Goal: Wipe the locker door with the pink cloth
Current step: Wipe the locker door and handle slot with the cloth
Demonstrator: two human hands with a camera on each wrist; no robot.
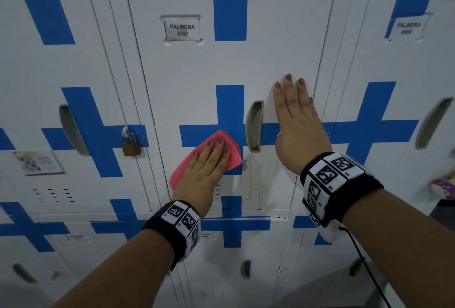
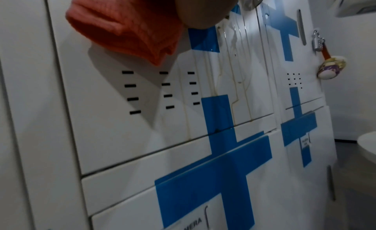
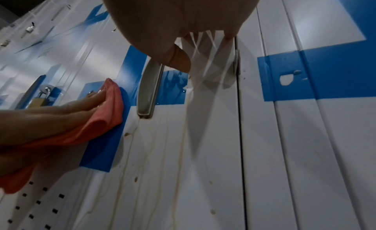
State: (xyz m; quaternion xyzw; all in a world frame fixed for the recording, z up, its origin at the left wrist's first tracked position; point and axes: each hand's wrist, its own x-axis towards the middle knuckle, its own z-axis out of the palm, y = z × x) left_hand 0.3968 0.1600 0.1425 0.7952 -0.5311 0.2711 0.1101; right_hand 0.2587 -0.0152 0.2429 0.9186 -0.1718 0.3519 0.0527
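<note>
Pressing pink cloth (image 1: 229,152), hands (image 1: 206,167) flat

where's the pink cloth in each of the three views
Head: pink cloth low centre, flat under the left hand on the locker door.
Left wrist: top left, bunched.
Right wrist: left edge, under the fingers.
Shared landmark: the grey recessed handle, just right of the cloth; not clearly in the left wrist view.

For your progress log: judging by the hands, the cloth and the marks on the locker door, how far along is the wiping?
Done: nothing visibly finished. In hand: the left hand presses the pink cloth flat on the locker door, beside the handle; the right hand braces the door's edge. Left: brownish drip streaks below the handle.
</note>
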